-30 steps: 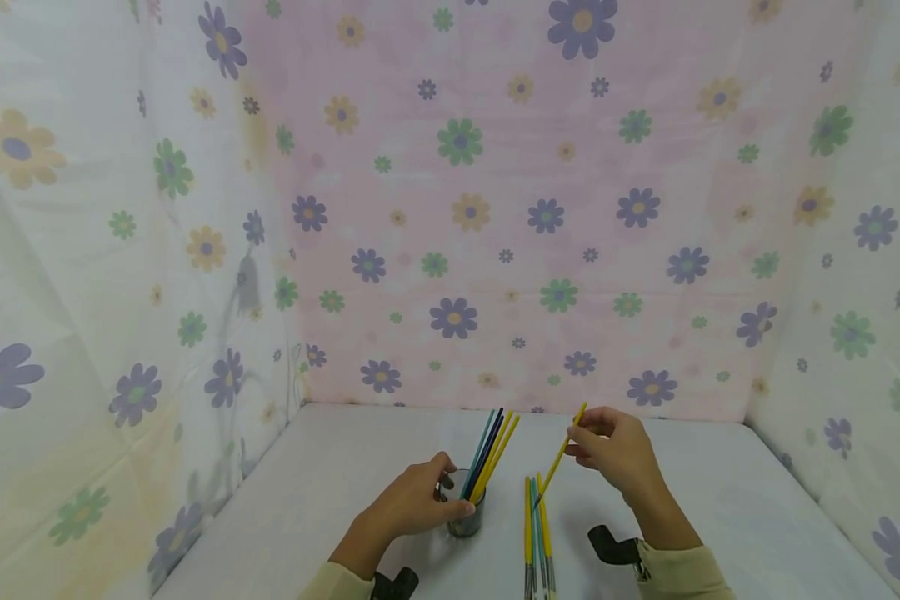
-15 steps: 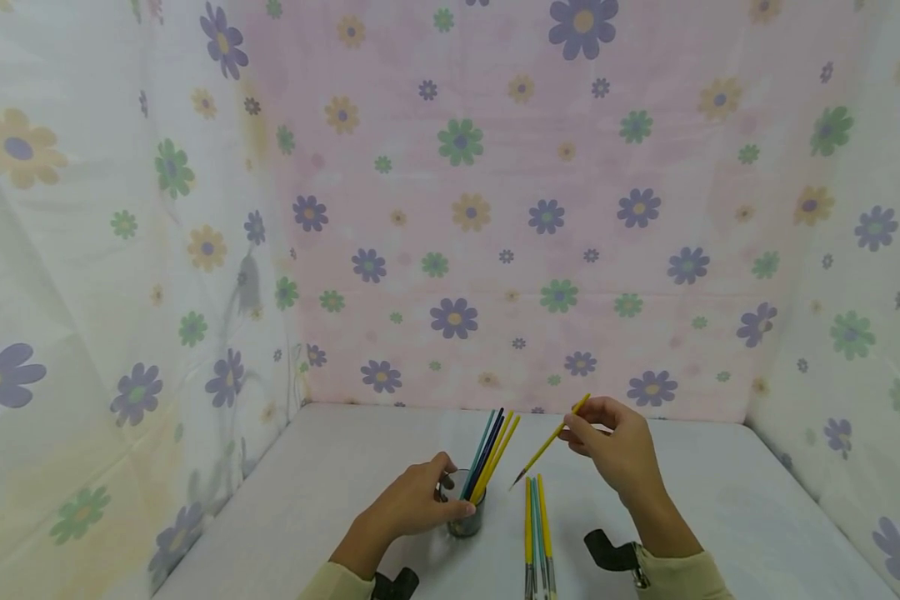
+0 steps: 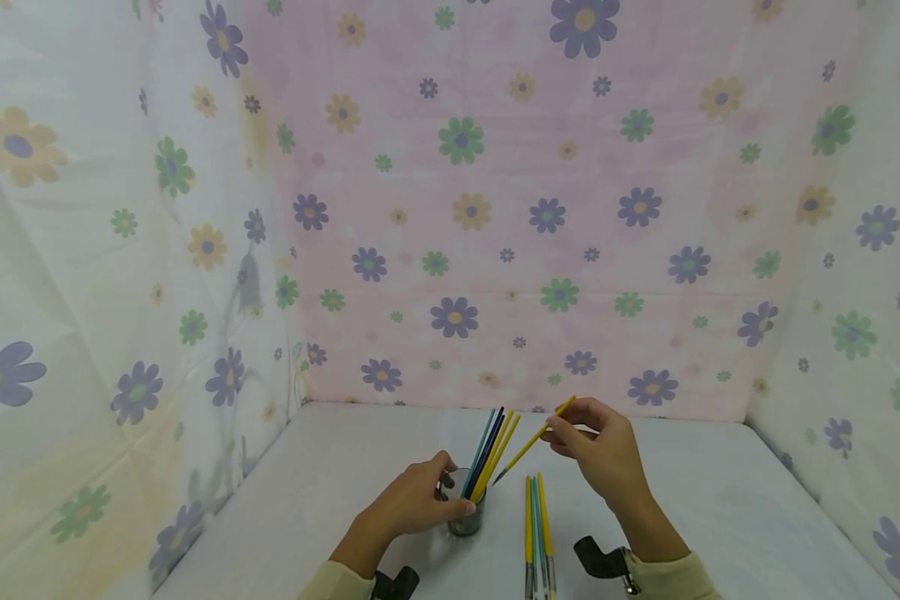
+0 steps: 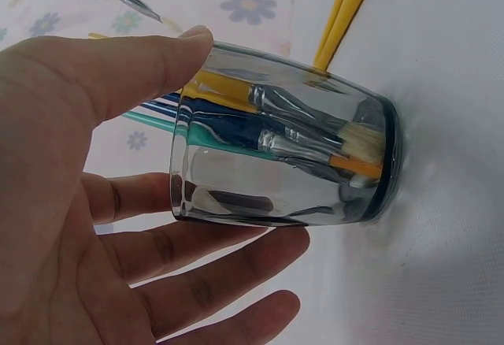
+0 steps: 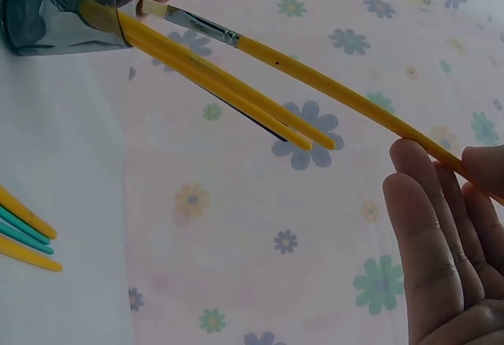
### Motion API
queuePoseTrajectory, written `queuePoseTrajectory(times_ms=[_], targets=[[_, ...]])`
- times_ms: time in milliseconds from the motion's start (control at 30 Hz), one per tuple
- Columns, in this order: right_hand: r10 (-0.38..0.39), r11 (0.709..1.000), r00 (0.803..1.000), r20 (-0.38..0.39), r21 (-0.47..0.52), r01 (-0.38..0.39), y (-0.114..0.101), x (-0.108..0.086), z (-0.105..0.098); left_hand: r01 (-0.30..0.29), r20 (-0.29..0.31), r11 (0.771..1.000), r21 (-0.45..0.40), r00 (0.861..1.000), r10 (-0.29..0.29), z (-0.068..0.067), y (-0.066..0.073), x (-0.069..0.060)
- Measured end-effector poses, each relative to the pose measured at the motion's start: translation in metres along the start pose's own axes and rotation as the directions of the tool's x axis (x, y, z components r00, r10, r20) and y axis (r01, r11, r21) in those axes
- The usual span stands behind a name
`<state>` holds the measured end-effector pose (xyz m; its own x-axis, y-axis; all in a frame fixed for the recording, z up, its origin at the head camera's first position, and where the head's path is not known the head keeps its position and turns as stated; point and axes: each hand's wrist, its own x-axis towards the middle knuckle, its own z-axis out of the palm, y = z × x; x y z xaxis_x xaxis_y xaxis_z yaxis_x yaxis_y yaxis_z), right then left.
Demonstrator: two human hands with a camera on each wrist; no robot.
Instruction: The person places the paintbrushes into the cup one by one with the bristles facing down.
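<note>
My left hand holds a clear drinking glass, thumb at its rim and fingers round the other side. Several paintbrushes stand in the glass, bristles down: yellow brushes, dark blue brushes and a teal brush. To the right, my right hand pinches a yellow paintbrush near its handle end, between thumb and fingers. That brush slants down leftward, its pale bristles close to the glass rim in the right wrist view and apart from the table.
Several more paintbrushes, yellow and teal, lie side by side on the white table, right of the glass, bristles toward me. Flower-printed cloth walls the table at the back and both sides.
The right hand has lifted the yellow paintbrush off the row on the table and carried it left toward the glass, tilting it flatter. The left hand and glass have stayed put.
</note>
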<state>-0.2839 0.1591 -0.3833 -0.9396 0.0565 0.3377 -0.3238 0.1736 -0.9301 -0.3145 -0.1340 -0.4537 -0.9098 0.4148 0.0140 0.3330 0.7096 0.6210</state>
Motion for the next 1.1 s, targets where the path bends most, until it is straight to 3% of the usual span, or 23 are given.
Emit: queuePoseTrajectory(times_ms=[1100], targets=[[0.079,0.997,0.987,0.143,0.013,-0.081,0.036,-0.007,0.049,0.023,-0.008,1.000,-0.001,1.000,-0.023,-0.001,0.004,-0.002]])
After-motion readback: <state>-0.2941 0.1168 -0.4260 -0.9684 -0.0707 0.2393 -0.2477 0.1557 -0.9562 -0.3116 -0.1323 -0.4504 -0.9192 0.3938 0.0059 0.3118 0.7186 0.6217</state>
